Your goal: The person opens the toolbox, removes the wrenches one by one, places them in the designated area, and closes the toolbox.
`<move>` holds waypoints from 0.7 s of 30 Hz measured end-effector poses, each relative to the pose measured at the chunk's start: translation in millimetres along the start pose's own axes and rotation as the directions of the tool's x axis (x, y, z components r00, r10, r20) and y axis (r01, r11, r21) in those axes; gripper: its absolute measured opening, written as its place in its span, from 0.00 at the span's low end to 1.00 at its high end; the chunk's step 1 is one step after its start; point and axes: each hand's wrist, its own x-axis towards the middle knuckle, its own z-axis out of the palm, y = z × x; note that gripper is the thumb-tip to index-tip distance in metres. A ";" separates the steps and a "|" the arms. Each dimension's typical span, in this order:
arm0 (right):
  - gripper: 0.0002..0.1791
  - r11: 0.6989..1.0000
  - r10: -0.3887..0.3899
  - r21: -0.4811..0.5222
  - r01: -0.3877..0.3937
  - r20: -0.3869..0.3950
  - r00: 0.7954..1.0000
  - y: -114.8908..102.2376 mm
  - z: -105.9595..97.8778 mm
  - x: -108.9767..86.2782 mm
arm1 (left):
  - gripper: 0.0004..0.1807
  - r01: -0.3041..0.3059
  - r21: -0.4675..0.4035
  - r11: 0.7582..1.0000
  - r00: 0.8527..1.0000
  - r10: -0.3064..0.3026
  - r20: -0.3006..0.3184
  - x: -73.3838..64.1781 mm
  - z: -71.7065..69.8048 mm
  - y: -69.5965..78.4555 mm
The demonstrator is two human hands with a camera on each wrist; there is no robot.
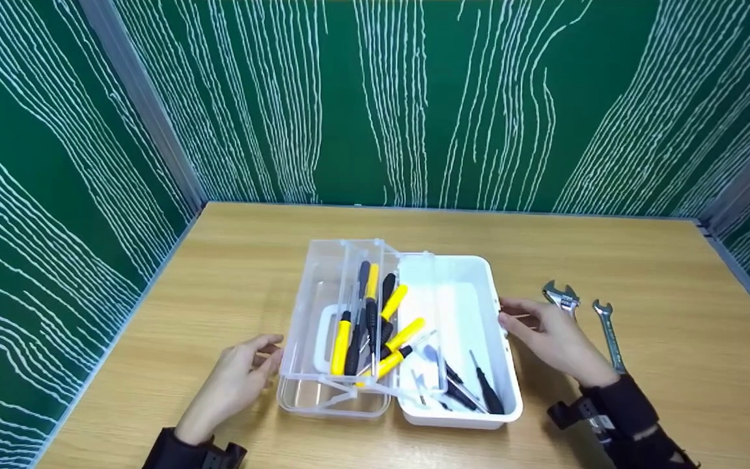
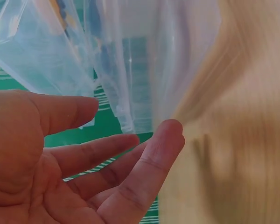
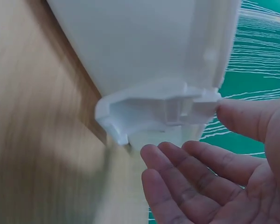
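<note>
A toolbox stands unfolded on the table, its white base (image 1: 463,299) on the right and its clear lid (image 1: 297,400) on the left. A clear tray (image 1: 323,264), raised over the lid side, has several yellow and black screwdrivers (image 1: 341,345) in and around it. More dark-handled screwdrivers (image 1: 490,393) lie in the base. My left hand (image 1: 235,381) is beside the lid with fingers loosely bent, holding nothing. At the base's right wall is my right hand (image 1: 557,335); its thumb meets the edge of a white latch (image 3: 154,112), while the other fingers stay loose below.
To the right of the box, an adjustable wrench (image 1: 560,296) lies partly behind my right hand. Beside it is a smaller wrench (image 1: 608,332). Green panels (image 1: 342,130) with white lines border the wooden table (image 1: 219,260) at the back and sides.
</note>
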 end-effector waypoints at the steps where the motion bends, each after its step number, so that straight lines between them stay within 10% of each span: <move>1: 0.28 1.000 -0.003 0.000 0.003 -0.002 1.000 0.6 0.8 0.4 | 0.19 0.001 -0.004 1.000 1.000 -0.001 0.011 -0.9 0.7 -0.9; 21: 0.29 0.998 0.052 0.037 -0.055 0.078 0.996 2.5 4.3 0.9 | 0.26 -0.139 0.012 0.990 0.978 0.135 0.158 -4.3 6.8 -13.6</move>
